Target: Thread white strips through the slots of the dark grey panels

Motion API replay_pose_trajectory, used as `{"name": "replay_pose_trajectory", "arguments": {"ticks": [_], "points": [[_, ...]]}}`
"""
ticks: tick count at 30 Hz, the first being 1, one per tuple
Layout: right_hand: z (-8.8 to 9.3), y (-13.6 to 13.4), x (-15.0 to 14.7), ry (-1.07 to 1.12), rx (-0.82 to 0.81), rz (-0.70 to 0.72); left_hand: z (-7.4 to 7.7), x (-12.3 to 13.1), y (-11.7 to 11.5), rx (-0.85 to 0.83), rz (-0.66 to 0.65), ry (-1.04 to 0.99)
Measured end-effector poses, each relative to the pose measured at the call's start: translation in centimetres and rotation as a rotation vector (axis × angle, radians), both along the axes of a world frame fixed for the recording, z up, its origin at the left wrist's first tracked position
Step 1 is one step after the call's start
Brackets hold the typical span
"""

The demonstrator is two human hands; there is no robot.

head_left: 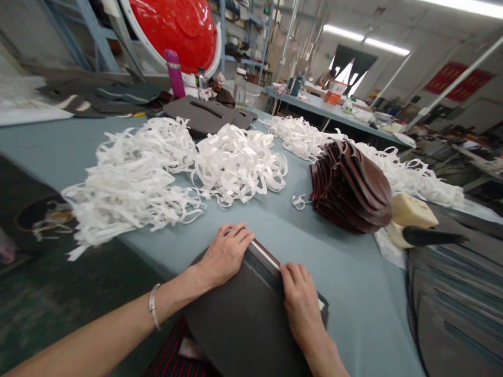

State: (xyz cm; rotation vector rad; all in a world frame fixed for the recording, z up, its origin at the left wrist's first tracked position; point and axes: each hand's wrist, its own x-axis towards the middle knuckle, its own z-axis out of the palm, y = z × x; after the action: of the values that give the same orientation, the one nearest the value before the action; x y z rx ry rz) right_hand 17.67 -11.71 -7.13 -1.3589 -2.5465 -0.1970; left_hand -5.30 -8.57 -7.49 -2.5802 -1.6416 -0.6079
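The dark grey panel (243, 319) is on the near left side of the brown stack (349, 188), poking out past the edge of the blue-green table (353, 298). There's a white strip (270, 256) running along its far edge. The person's left hand (223, 256) is pretty flat over one end of that edge, fingers bunched together and bent at the tips. The right hand (301, 298) is further along, fingers curled up close and touching the edge by the strip. Both thumbs are basically hidden, so can't tell if either hand is actually pinching the panel or just pressing on it.

A little white scrap (301, 201) sits just left of the brown stack, with a fluffy ribbon pile (239, 165) further left. Right beside the stack, on its right, there's a yellowish block (414, 209), then grey panels (451, 298) piled nearer.
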Motion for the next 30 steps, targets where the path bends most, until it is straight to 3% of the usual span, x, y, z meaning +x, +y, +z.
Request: {"name": "replay_pose_trajectory", "arguments": {"ticks": [3, 6, 11, 15, 19, 22, 24, 26, 30], "points": [[-0.4, -2.9, 5.3, 0.007, 0.062, 0.028, -0.2, -0.1, 0.0, 0.002, -0.002, 0.002], [-0.2, -4.5, 8.2, 0.006, 0.066, 0.02, -0.3, -0.1, 0.0, 0.0, -0.001, 0.0], [0.5, -3.2, 6.4, 0.01, 0.026, -0.057, -0.3, -0.4, -0.1, -0.01, -0.013, -0.028], [-0.2, -2.3, 4.1, -0.002, 0.073, -0.012, 0.1, -0.6, -0.3, -0.025, 0.011, -0.045], [-0.8, -2.1, 5.1, -0.034, 0.171, 0.084, 0.4, -0.6, -0.5, -0.042, 0.048, -0.075], [-0.2, -0.8, 5.8, 0.015, 0.155, 0.121, 0.6, -1.4, -0.7, -0.026, 0.062, -0.164], [0.7, 0.6, 4.6, 0.094, 0.121, 0.112, 0.8, -2.5, -1.0, 0.013, 0.096, -0.247], [1.8, 2.0, 1.4, 0.17, 0.075, 0.12, 1.2, -4.0, -1.5, 0.08, 0.174, -0.314], [3.4, 4.8, -9.4, 0.171, -0.077, 0.232, 2.1, -7.3, -1.9, 0.232, 0.435, -0.344]]}}
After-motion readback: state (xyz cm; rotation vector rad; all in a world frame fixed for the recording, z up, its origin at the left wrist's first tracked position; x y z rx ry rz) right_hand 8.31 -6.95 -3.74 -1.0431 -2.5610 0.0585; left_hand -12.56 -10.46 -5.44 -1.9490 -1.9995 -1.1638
